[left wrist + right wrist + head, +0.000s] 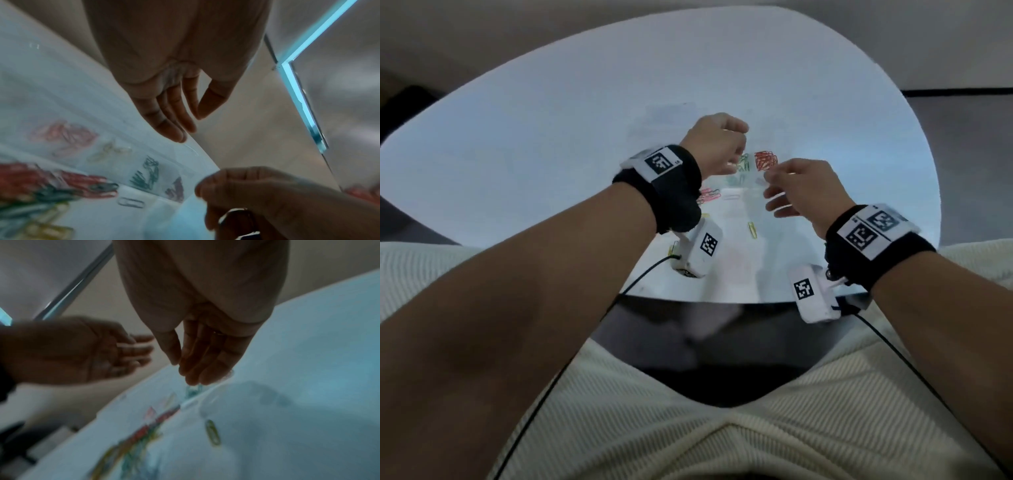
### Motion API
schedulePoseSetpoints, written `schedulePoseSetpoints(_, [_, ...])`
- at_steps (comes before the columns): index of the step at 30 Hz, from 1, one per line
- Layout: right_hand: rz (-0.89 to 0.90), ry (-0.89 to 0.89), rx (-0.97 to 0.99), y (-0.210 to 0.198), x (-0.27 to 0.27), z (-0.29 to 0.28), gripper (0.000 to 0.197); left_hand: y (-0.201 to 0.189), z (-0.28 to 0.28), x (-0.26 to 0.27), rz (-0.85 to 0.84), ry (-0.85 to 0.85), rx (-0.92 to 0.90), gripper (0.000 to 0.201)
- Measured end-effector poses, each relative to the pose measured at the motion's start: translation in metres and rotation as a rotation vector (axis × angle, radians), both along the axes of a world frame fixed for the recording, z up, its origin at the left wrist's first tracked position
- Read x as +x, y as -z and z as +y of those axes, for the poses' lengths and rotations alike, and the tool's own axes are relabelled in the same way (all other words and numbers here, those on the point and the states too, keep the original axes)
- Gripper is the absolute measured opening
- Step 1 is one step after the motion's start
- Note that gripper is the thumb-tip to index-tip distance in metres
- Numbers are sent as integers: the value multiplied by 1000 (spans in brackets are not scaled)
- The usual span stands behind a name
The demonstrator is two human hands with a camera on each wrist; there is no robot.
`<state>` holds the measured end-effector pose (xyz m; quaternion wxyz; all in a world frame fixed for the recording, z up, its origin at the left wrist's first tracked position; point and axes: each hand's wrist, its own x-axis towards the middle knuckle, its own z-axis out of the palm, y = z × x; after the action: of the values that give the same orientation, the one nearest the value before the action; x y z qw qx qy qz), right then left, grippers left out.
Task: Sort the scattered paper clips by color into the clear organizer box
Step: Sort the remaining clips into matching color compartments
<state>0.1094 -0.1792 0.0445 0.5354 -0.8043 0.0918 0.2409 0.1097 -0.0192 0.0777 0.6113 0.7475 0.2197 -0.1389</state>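
Observation:
The clear organizer box [739,186] sits mid-table with red clips [765,161], green clips [744,162] and pink clips [709,197] in it. My left hand [719,144] hovers over the box's far left side, and in the left wrist view its fingers [174,116] are straight and hold nothing. My right hand [791,188] is at the box's right side. Its fingers [197,369] point down, nearly straight, just above some teal clips [192,391], with nothing visible between them. Green clips [148,173] and purple clips [176,190] lie in separate compartments.
One yellow-green clip [752,230] lies loose on the pale round table [551,154], near me; it also shows as the yellow-green clip [212,432]. A blurred heap of mixed clips [127,451] lies nearby. A single pale clip [130,202] lies in front of the box.

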Motion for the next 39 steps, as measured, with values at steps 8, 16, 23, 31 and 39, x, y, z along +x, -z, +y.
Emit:
schedulePoseSetpoints(8, [-182, -442, -604, 50, -16, 6, 12, 29, 48, -49, 143, 387, 544, 7])
schedulePoseSetpoints(16, [-240, -541, -795, 57, -31, 16, 15, 66, 60, -72, 128, 552, 801, 13])
schedulePoseSetpoints(23, [-81, -455, -589, 57, -40, 14, 12, 69, 65, -73, 133, 698, 879, 20])
schedulePoseSetpoints(31, [325, -39, 141, 40, -41, 26, 23, 72, 71, -83, 273, 607, 844, 33])
schedulePoseSetpoints(39, [-137, -323, -355, 54, -35, 57, 20, 85, 63, -85, 221, 575, 823, 39])
